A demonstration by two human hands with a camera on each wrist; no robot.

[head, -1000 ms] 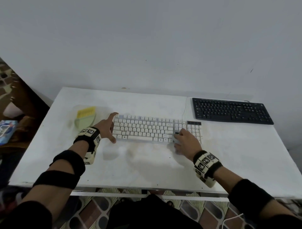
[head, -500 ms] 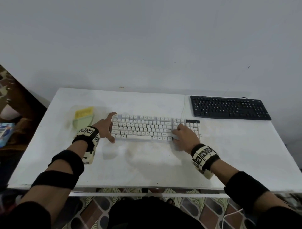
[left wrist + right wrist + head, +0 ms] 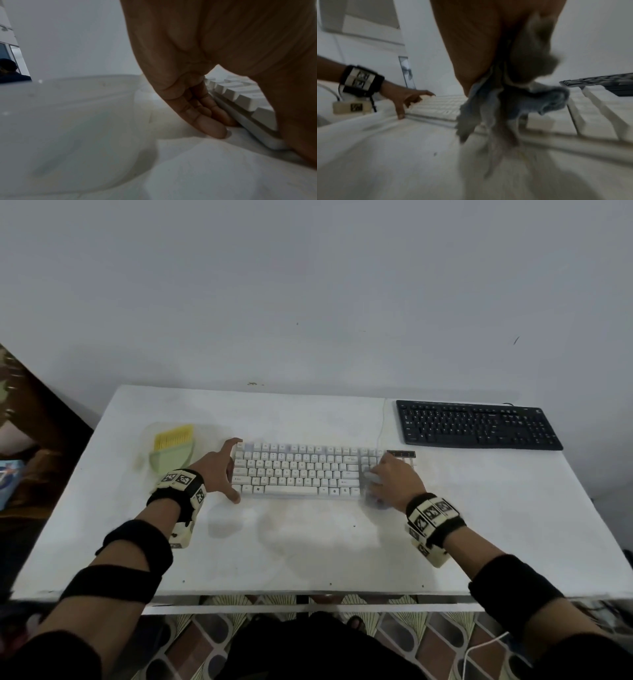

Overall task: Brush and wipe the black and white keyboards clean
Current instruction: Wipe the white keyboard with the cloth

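Scanning from the left edge of the white table [image 3: 308, 549], a green brush [image 3: 171, 453] with yellow bristles lies unused, just left of the white keyboard [image 3: 301, 474]. It has not shifted over the last second.

The left hand [image 3: 219, 470] braces the keyboard's left end: the thumb sits at the near corner, the index finger reaches to the far corner, and the other fingers rest extended against the side wall, as the left wrist view shows [image 3: 202, 108]. The fingers lie straight — they press, they do not clasp. This hold is unchanged from a second ago.

At the keyboard's right section, the right hand [image 3: 397, 484] is closed around a bunched grey-blue cloth [image 3: 513, 108], part of which trails toward the table. Over the last second this hand has travelled from the near edge of the keys toward the far rows — a wiping stroke across the number pad area. The cloth is blurred, which suggests motion.

Judgement: the brushing of the white keyboard appears finished and its wiping is under way, now at the right end.

Far right, well apart, the black keyboard [image 3: 479, 424] lies against the wall, with no hand on it; its cleaning status cannot be told.
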